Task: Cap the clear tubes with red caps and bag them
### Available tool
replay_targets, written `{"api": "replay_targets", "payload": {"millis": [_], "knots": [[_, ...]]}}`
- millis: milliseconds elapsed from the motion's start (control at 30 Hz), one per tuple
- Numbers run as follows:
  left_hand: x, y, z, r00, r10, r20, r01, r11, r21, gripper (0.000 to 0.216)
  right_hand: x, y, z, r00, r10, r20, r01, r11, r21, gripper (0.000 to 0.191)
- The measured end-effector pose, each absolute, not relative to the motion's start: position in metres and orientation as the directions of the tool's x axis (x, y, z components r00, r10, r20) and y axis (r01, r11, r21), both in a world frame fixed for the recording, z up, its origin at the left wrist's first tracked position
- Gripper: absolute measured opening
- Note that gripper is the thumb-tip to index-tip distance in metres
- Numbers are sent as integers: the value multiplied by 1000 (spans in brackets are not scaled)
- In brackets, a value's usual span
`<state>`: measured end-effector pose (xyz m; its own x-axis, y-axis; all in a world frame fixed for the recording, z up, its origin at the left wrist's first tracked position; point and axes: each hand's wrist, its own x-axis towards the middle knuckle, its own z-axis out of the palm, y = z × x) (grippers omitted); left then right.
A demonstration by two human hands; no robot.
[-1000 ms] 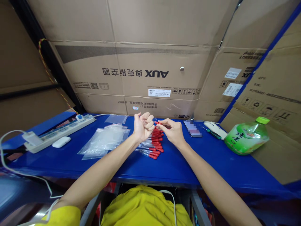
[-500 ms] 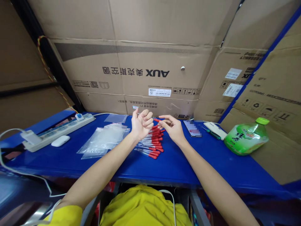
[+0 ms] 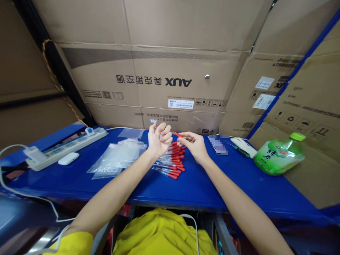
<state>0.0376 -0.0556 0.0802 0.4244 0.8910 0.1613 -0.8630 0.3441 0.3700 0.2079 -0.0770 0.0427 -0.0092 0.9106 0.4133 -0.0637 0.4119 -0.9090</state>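
My left hand (image 3: 158,140) is raised above the blue table (image 3: 202,184), palm toward me, fingers curled around a thin clear tube with a red cap (image 3: 177,135). My right hand (image 3: 193,143) pinches the red-capped end of that tube between thumb and fingers, right beside the left hand. Under both hands lies a pile of several red-capped clear tubes (image 3: 172,162) on the table. A stack of clear plastic bags (image 3: 118,158) lies to the left of the pile.
A white power strip (image 3: 66,148) and a small white case (image 3: 68,158) lie at the far left. A phone (image 3: 217,144), a white device (image 3: 243,146) and a green bottle on its side (image 3: 278,154) lie at the right. Cardboard boxes (image 3: 148,81) wall off the back.
Both hands have lifted slightly above the pile. My right hand opened half a second ago and has closed again on the red cap.
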Motion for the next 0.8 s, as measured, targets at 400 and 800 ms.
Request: {"api": "replay_targets", "payload": {"millis": [400,800], "knots": [[38,-57,81,429,890,157,-853,342,394,48,203,-82,46,29,898,439,-109,440,-891,40],[41,-58,77,448,888,109,-837,373,401,41,203,-83,43,62,885,462,-88,466,-880,36]]}}
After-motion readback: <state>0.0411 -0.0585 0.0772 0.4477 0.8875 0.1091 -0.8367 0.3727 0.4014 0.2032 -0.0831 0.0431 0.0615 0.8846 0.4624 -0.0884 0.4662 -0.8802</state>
